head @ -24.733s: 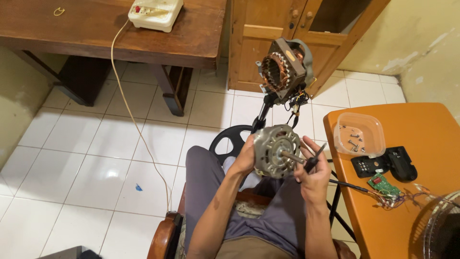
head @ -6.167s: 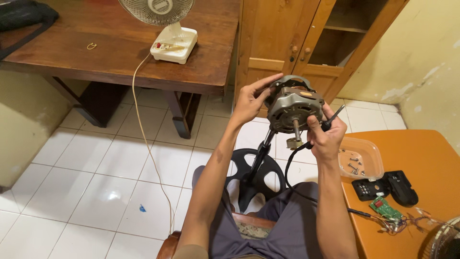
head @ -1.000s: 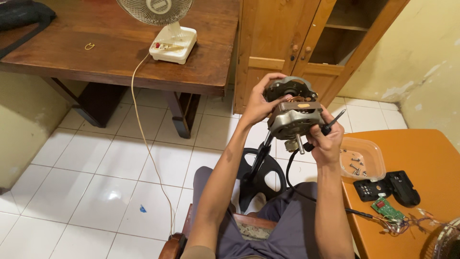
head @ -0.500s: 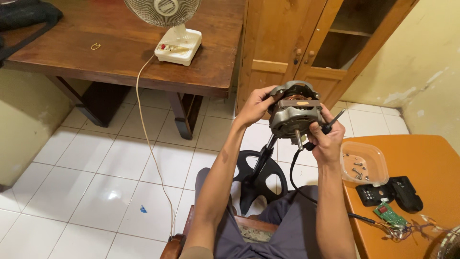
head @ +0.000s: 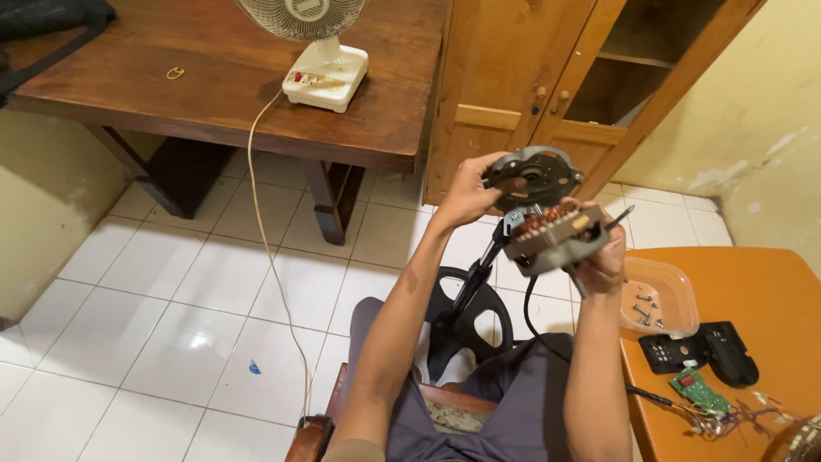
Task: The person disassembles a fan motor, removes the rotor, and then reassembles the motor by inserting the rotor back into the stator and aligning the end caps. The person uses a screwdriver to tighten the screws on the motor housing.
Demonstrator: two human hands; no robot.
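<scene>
Fan motor (head: 554, 231), one unit with copper windings exposed, is held raised in front of the person, above the black stand base (head: 466, 321); its round end cover (head: 532, 175) faces far and left, so the shaft axis tilts away from the body. Left hand (head: 466, 190) grips the end cover. Right hand (head: 603, 257) is closed around the motor body and one screwdriver (head: 617, 216), both hands equally near.

White desk fan (head: 316, 51) on brown wooden desk (head: 128, 94); wooden cupboard (head: 513, 77) behind; clear plastic tray (head: 658, 299) of screws, green circuit board (head: 699, 392) on orange desk (head: 770, 291).
</scene>
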